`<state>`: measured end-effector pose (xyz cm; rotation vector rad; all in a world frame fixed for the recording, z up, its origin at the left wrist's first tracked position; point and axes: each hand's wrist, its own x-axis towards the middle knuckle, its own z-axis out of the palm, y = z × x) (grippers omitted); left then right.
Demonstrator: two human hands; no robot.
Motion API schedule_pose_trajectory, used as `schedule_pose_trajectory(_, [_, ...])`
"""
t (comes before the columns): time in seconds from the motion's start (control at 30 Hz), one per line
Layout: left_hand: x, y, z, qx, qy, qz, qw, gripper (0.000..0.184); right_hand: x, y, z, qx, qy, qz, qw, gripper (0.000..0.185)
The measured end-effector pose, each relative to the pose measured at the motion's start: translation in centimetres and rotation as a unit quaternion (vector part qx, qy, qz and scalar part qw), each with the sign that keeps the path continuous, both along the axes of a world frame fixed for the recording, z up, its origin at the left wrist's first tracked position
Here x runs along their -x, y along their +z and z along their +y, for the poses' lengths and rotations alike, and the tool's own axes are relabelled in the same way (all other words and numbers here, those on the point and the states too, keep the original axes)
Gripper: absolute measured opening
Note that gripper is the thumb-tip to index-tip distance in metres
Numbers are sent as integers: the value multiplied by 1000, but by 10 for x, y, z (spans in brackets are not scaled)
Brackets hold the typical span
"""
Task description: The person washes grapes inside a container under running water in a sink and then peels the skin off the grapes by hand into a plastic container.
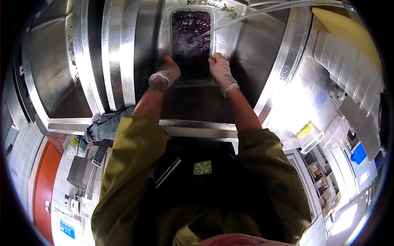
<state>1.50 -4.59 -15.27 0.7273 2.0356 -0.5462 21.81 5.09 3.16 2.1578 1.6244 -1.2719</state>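
Observation:
A clear rectangular tub (168, 37) filled with dark purple-red contents (191, 45) under bubbling water stands in the steel sink (188, 104). My left hand (168, 70), in a clear glove, is at the tub's near left side, its fingers curled against the wall and partly hidden. On the opposite side my gloved right hand (221, 70) is closed at the rim. A small yellowish-brown spot shows by its fingertips; I cannot make out what it is. A clear hose (262, 11) runs from the upper right into the tub.
Green leaf scraps (223, 8) lie behind the tub. A second sink basin (57, 78) is on the left, with a grey cloth (107, 125) over its front edge. Stacked clear containers (347, 65) and a yellow board (349, 28) stand on the right.

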Motion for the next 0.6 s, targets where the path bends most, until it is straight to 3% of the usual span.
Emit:
schedule_pose_trajectory(0.13, [-2,69,43,72,47,36,996,36,7,13,3,20,1,11,1000,26])
schedule_pose_trajectory(0.27, [18,168,81,61,-63,-108,990,35,11,28,12,54,1,7,999,27])
schedule_pose_trajectory(0.37, [14,189,93,67,-77,-83,991,40,11,32,17,72,15,-2,997,28])
schedule_pose_trajectory(0.47, [16,203,100,49,-21,-127,990,58,13,44,27,106,-2,2,994,29])
schedule_pose_trajectory(0.6, [14,223,111,71,23,-150,986,54,13,50,32,115,2,-1,993,30])
